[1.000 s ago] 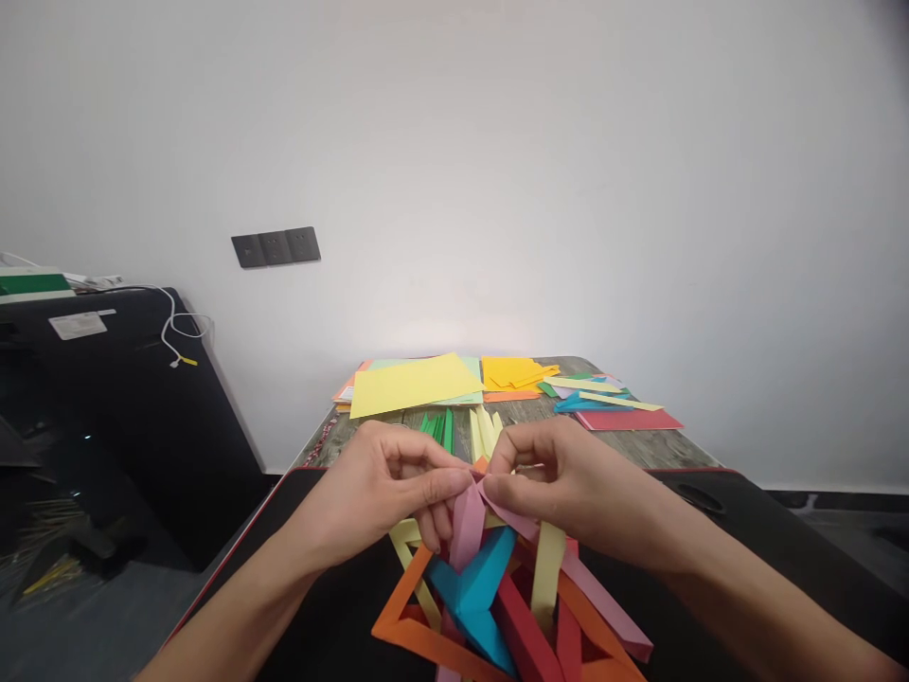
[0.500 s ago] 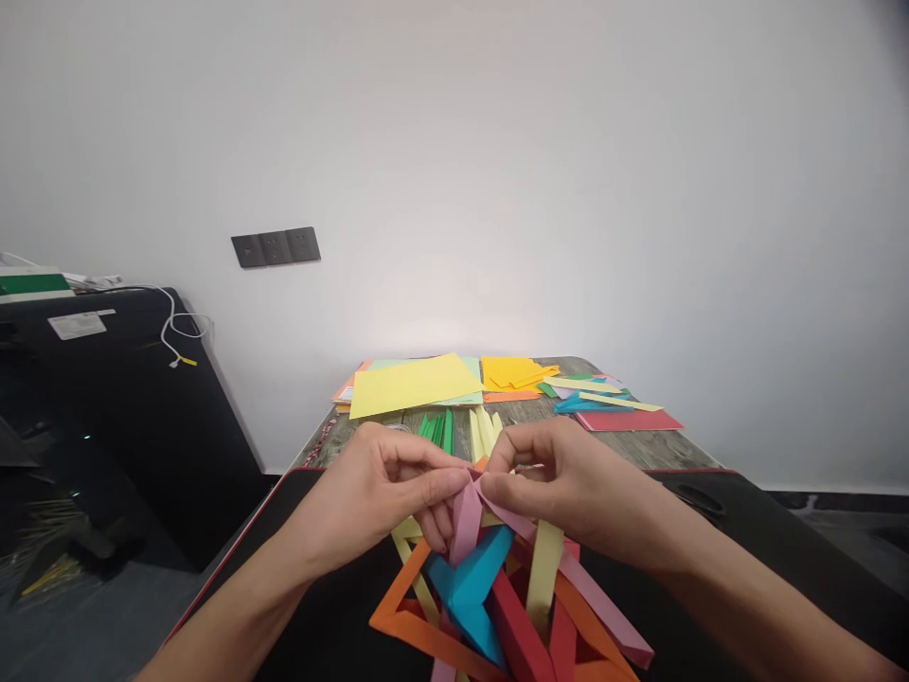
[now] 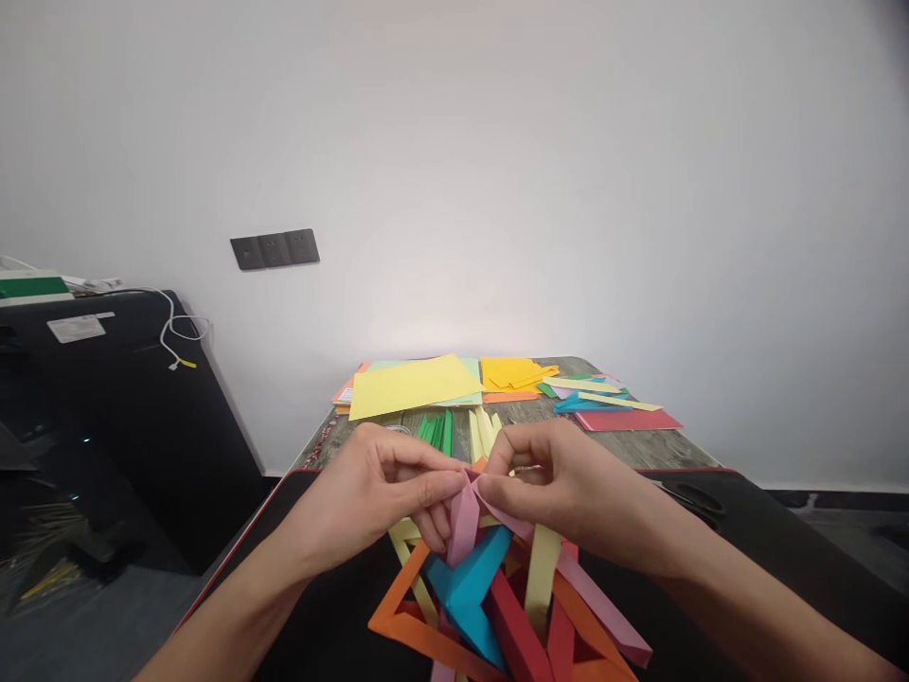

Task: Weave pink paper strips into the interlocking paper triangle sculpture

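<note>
A model of interlaced folded paper strips sits at the bottom centre, with an orange strip (image 3: 404, 630), a blue strip (image 3: 465, 592), a red strip (image 3: 517, 630) and a pale yellow strip (image 3: 543, 573). At its top, my left hand (image 3: 383, 497) pinches a pink strip (image 3: 464, 530) between thumb and fingers. Just to the right, my right hand (image 3: 554, 483) is closed in a pinch on the same pink paper, the thumb and index tip close to the left thumb. Both hands partly hide the upper part of the model.
Behind the hands, yellow sheets (image 3: 412, 386), green folded strips (image 3: 447, 431) and a red sheet (image 3: 639, 421) lie on the wooden table (image 3: 568, 440). Scissors (image 3: 692, 502) rest on the black mat (image 3: 753, 549), partly behind my right arm. A black cabinet (image 3: 156, 426) stands left.
The hands and the paper model have hardly shifted; both pinches remain on the pink paper. More of the scissors shows beyond my right wrist.
</note>
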The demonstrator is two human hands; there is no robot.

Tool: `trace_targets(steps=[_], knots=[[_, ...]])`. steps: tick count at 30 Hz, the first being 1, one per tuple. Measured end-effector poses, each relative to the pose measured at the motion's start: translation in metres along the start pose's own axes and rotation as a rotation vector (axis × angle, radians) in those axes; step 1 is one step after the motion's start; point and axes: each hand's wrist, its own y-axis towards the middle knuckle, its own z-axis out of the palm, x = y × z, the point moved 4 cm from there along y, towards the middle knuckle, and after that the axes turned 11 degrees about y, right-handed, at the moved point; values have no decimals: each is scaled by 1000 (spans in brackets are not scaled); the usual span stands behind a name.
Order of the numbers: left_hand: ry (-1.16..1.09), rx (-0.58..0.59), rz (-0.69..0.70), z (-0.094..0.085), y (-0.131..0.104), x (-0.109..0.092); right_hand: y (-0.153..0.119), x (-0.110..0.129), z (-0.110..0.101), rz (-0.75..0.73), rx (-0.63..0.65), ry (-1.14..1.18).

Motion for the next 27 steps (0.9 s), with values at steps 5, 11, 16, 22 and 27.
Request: trace_targets(steps=[5,11,16,22,27], knots=[[-16,2,1,0,1,1,0,0,0,27,-10,1],[-46,10,13,0,0,0,2,-2,0,21,-9,-21],[-46,-1,3,1,0,0,1,-3,0,23,-7,-27],[-46,-4,14,1,0,-2,0,-3,2,18,-51,-84],[-51,-9,23,1,-1,-2,3,-7,3,-5,-28,-44]])
